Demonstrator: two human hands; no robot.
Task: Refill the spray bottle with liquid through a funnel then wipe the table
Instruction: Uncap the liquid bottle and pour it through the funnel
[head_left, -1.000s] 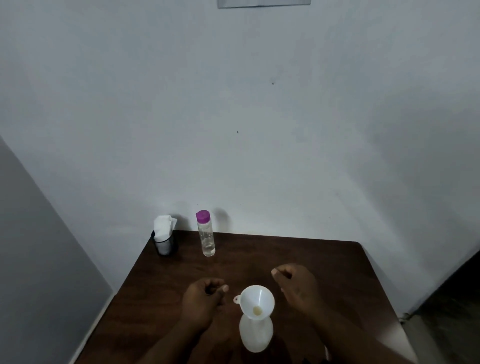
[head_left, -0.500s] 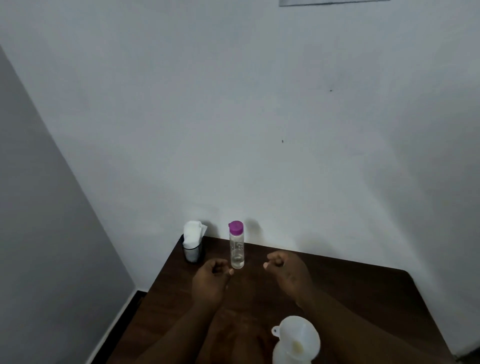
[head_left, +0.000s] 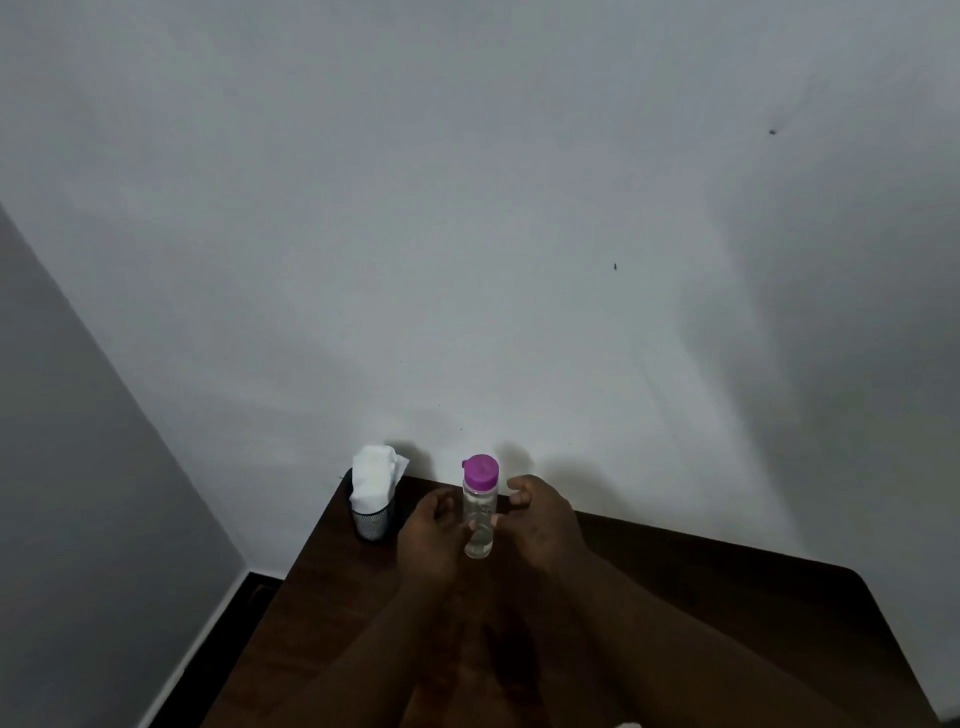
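A clear bottle (head_left: 478, 519) with a purple cap (head_left: 481, 470) stood upright near the far edge of the table (head_left: 727, 603), beside a mesh cup (head_left: 372, 522) of tissues (head_left: 373, 475). The left hand (head_left: 431, 527) and right hand (head_left: 545, 519) flanked the bottle, fingers curled, tips at its sides; whether they actually gripped it could not be told.

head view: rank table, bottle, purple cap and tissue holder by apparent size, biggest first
1. table
2. tissue holder and bottle: about alike, the holder a little wider, so not ranked
3. cap
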